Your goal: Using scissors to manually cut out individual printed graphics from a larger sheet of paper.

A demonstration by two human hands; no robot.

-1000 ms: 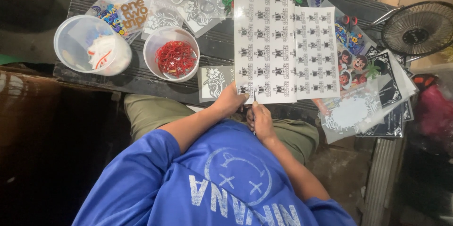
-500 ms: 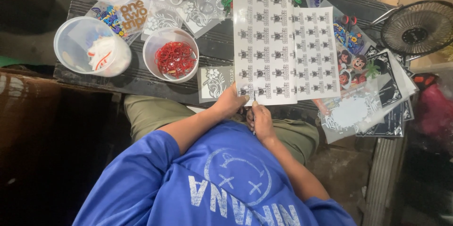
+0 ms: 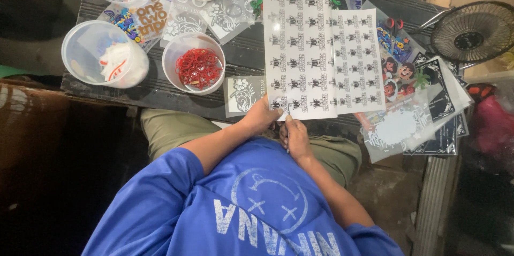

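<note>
At the desk's [image 3: 160, 93] near edge, the left hand [image 3: 262, 117] pinches the sticker sheet's [image 3: 300, 47] bottom corner. The right hand [image 3: 295, 137] grips a thin blade [image 3: 288, 112] touching that sheet.

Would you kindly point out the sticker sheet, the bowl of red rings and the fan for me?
sticker sheet [image 3: 316, 47], head view, middle of the white sheet.
bowl of red rings [image 3: 170, 58], head view, left rim of the bowl.
fan [image 3: 474, 31], head view, centre of the black grille.
</note>
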